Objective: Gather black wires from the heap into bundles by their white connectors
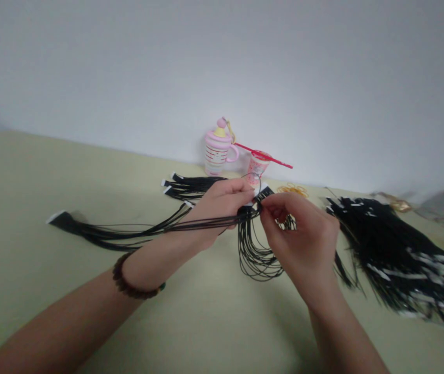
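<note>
My left hand [216,210], with a dark beaded bracelet on the wrist, is closed around the white-and-black end of a bundle of thin black wires [259,267]. The bundle hangs in loops below both hands. Thumb and fingers of my right hand [303,228] pinch the wires close to that end, just right of my left fingertips. Several wires pass across the back of my left hand to a flat black end with a white tip [60,218] on the table at the left. My fingers partly hide the held end.
Behind my left hand lie black wire bundles [198,183] with white ends. A pink lidded mug [214,153] and a pink cup [257,167] with a red stick [276,160] stand near the wall. Yellow rubber bands [294,189] lie behind my right hand; a large wire pile [393,244] covers the right side.
</note>
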The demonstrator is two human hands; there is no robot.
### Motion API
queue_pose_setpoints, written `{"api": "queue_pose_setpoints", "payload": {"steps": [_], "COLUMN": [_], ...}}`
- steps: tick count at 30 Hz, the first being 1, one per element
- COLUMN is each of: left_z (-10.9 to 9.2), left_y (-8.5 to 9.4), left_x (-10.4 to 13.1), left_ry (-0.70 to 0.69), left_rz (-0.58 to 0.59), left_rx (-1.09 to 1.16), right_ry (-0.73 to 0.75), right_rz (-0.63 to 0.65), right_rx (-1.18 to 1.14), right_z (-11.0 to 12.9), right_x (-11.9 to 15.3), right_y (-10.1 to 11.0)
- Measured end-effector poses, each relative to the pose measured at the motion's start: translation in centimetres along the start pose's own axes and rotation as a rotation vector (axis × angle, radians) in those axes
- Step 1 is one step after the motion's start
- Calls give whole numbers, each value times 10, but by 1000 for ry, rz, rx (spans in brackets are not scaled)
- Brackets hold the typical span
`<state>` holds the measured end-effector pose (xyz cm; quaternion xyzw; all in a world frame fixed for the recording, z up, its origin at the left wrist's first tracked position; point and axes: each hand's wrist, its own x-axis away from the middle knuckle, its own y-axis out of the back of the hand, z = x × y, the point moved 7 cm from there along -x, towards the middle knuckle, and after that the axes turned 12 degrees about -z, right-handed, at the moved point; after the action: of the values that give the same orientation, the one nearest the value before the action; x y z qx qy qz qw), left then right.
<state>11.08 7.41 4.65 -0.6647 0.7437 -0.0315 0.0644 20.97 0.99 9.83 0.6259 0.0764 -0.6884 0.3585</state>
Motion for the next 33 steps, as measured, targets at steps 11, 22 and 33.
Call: {"api": "queue_pose_setpoints", "payload": {"steps": [11, 22, 33], "left_z": [2, 28, 32], "left_y": [1, 1, 0], "left_x": [-2, -10, -9], "left_ry": [9, 190, 95], "left_rz": [-30, -113, -198], "left_rx": [3, 296, 417], "right_ry": [-24, -96, -435], "right_rz": [41, 254, 223], "right_rx": [-29, -52, -443], "right_z": [-6, -6, -20], "right_x": [0, 9, 15], "right_y": [-6, -26, -41]}}
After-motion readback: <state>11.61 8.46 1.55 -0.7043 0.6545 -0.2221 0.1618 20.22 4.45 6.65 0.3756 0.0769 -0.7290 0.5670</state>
